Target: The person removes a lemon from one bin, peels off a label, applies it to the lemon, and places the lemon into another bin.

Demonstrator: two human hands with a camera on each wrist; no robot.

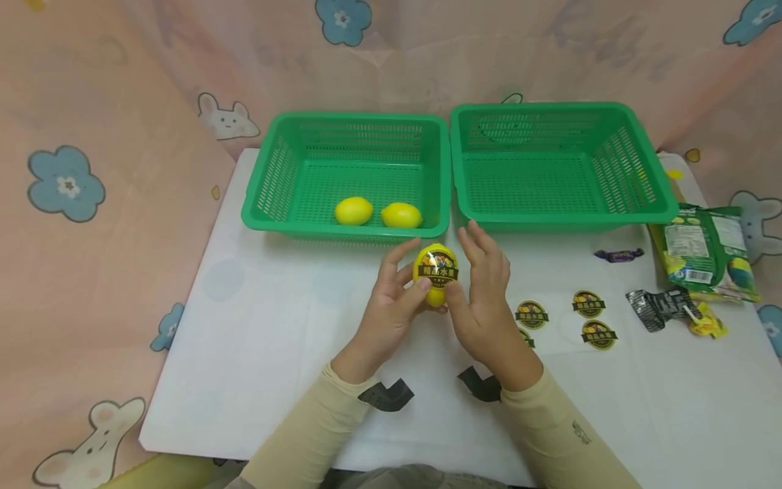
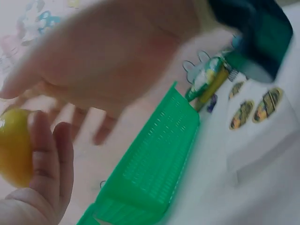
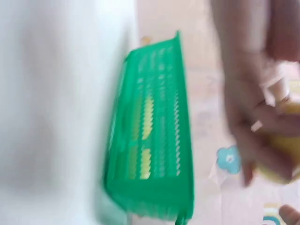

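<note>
As both hands (image 1: 440, 299) hold it — stickered lemon (image 1: 435, 273)

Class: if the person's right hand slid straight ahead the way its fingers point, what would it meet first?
Probably the front rim of the right-hand green basket. The right hand points up the table toward it; depth is uncertain.
</note>
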